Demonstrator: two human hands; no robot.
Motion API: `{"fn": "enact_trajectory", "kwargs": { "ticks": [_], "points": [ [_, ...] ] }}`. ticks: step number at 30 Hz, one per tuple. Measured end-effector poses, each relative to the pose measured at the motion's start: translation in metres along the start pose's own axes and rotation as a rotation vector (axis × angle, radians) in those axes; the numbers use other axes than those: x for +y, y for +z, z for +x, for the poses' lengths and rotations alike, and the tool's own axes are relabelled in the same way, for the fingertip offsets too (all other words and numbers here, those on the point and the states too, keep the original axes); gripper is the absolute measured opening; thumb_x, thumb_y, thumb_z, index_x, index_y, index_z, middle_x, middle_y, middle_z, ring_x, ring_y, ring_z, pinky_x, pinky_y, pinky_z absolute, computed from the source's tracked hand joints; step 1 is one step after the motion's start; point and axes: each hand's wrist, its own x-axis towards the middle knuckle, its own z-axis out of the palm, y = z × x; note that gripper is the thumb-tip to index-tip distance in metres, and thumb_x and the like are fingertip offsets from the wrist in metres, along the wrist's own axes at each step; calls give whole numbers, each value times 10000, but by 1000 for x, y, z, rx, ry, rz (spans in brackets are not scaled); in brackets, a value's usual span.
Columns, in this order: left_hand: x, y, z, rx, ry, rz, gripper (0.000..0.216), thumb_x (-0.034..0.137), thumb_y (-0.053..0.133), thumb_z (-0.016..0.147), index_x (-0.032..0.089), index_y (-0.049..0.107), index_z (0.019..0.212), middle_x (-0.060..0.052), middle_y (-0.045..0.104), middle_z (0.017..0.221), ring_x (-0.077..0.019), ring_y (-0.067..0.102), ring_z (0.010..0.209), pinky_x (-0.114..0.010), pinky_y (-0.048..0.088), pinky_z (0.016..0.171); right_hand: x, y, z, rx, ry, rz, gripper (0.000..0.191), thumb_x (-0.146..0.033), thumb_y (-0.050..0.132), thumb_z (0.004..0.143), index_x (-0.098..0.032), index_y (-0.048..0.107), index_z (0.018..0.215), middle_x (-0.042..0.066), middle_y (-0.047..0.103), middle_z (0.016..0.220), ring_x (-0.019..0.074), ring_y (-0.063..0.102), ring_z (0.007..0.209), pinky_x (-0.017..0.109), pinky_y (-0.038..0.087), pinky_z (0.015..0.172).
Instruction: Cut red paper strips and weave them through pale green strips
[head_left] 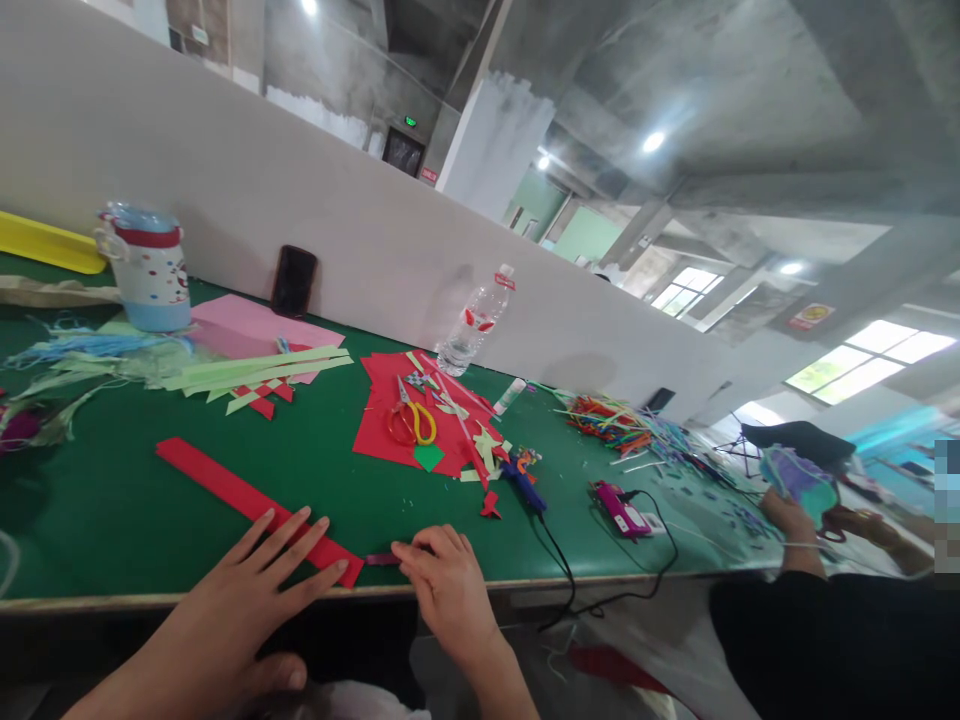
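Note:
My left hand lies flat with fingers spread, its fingertips pressing on the near end of a long red paper strip on the green table. My right hand rests at the table's front edge with fingers curled, pinching a small dark red paper piece just right of the strip's end. Farther back lies a red paper sheet with orange and yellow scissors on it.
A plastic water bottle, a patterned mug, pink paper, pale green strips, a blue glue gun and a pink tool with cords. A co-worker's hand holds coloured material at right.

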Motion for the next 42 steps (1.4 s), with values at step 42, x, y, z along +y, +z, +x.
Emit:
{"fn": "enact_trajectory", "kwargs": {
  "ticks": [42],
  "points": [
    [-14, 34, -10, 90, 58, -4, 812, 757, 581, 762, 474, 334, 1482, 10, 366, 1600, -346, 300, 1470, -548, 78, 1217, 6, 5, 35, -55, -118, 94, 260, -162, 572, 937, -291, 704, 1121, 35, 667, 906, 202, 588, 823, 321, 473, 722]
  ]
}}
